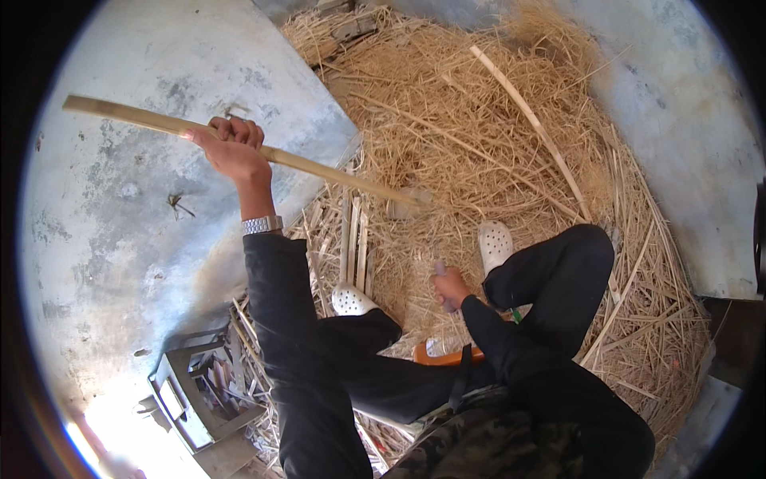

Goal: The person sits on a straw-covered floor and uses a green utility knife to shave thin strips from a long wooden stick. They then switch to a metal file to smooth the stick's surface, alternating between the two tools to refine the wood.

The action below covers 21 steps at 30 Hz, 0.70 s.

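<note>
My left hand (233, 150) is wrapped firmly around the bamboo strip (239, 145); my right hand (449, 286) clenches the knife handle (440, 271). I should keep the strip steady and cut slowly.

I see the left hand (233, 148) gripping a long bamboo strip (239, 145) raised over the straw (479, 144), while the right hand (451, 287), lower, clasps a small tool handle (440, 270).
</note>
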Each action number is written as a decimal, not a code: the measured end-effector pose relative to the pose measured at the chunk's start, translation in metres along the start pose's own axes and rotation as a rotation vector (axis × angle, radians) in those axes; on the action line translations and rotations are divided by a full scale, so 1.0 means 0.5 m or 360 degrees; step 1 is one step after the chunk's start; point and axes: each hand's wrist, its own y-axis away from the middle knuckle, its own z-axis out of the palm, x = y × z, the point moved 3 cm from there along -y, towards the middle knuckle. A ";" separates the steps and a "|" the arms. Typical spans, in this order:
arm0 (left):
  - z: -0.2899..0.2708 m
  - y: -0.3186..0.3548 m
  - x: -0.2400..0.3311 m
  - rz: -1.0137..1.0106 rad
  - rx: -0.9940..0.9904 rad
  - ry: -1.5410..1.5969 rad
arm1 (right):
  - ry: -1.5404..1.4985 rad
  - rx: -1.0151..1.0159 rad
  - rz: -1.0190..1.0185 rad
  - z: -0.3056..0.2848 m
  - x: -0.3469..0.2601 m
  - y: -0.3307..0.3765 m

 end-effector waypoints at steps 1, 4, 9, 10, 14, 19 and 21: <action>0.008 -0.005 0.006 0.0013 0.0005 -0.0004 | 0.0028 -0.0073 -0.0127 0.023 -0.050 0.015; 0.010 0.001 0.009 0.0002 0.0041 -0.0066 | 0.0104 -0.0142 -0.0349 0.062 -0.143 0.075; 0.011 0.007 0.012 0.0020 0.0311 -0.0197 | 0.0179 0.0096 -0.0127 0.016 0.001 -0.018; 0.006 0.008 0.013 0.0070 0.0370 -0.0246 | 0.0094 0.0081 0.0073 0.003 -0.001 -0.011; -0.009 0.012 0.009 0.0244 0.0590 -0.0480 | -0.0081 0.0013 -0.0055 0.033 -0.086 0.055; 0.026 0.010 0.005 0.0268 0.0700 -0.0560 | 0.0268 0.0073 -0.0767 0.064 -0.047 0.009; 0.007 0.000 0.001 0.0253 0.0632 -0.0539 | 0.0106 0.0035 -0.0354 0.022 0.013 -0.019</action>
